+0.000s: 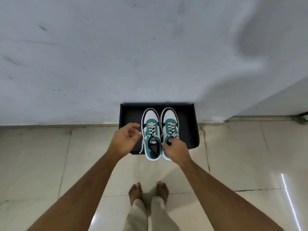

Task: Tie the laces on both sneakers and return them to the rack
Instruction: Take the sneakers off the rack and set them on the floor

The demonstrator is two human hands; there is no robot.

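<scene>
Head view, looking down: two teal, white and black sneakers stand side by side on a low black rack (126,114) against a pale wall (100,55); toes point to the wall, heels overhang the near edge of the rack above the tiled floor (41,164).

Right hand (176,151) rests over the rear of the right sneaker (169,124); thumb and fingertips are drawn together at the collar, just beside the tongue; whether they pinch a lace end or the collar itself cannot be told, as the hand covers the contact; the heel of this shoe is hidden beneath the palm.

Left hand (124,140) hovers just to the left of the left sneaker (150,130), clear of it; fingers curled and loosely spread, thumb apart from them, nothing held.

Cream laces (150,130) cross the eyelets of both shoes; on the left sneaker the ends lie loose; one end (142,145) trails down the outer side, just beyond the left hand's fingertips, and reaches the rack edge; no bow shows on either shoe; the tongue label of the left sneaker is visible between the two hands.

Both forearms are bare; below the hands, nearer the wearer, two bare feet (135,192) stand on the floor beneath light trouser legs (138,214), well apart from the rack.
</scene>
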